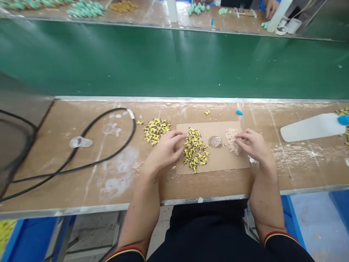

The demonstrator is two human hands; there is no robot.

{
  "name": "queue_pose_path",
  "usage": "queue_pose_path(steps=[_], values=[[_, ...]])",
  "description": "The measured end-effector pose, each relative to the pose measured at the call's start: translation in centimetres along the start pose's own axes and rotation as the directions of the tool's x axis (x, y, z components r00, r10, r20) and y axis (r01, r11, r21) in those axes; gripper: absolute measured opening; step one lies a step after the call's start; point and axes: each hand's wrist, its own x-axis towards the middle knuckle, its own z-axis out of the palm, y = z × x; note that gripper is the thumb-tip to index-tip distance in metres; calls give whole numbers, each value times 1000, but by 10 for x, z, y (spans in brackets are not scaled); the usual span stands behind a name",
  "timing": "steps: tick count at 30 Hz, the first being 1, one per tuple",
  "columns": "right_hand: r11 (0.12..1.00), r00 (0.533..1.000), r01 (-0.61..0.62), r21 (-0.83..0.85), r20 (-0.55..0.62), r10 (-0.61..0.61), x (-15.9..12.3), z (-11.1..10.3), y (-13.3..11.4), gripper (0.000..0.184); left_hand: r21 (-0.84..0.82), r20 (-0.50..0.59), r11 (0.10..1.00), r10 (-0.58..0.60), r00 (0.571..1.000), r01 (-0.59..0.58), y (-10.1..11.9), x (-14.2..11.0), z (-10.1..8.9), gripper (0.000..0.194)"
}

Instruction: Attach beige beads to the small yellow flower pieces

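My left hand [174,145] is at the left edge of a cardboard sheet [218,163], its fingers bent together beside a pile of small yellow-and-black pieces [195,147]. Whatever lies between those fingertips is too small to make out. On the right, my right hand [252,143] has its fingertips pinched at a heap of tiny pale pink pieces [232,140]. Between the two piles stands a small clear round cup [216,142]. A second pile of yellow-and-black pieces [156,130] lies on the table just beyond my left hand.
A black cable [99,162] loops across the left side near a clear plastic cup [81,142]. To the right lies a white bottle [313,127] with a blue cap. Behind the table runs a green belt [163,62]; another person's hand [271,8] shows beyond it.
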Motion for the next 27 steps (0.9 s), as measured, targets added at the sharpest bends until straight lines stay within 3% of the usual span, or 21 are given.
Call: queue_pose_path(steps=[3,9,18,27], values=[[1000,999,10,8,38,-11,1,5,2,16,5,82,1000,-6,997,6,-5,1,8,26],[1000,995,17,8,93,-18,2,14,7,14,21,134,999,-32,990,30,-4,3,13,29],[997,990,-17,-71,136,26,2,16,0,18,-78,224,995,-37,974,56,-6,-1,-5,27],[996,999,37,83,-16,-36,1,8,-1,13,-60,255,993,-79,964,97,-3,2,0,26]])
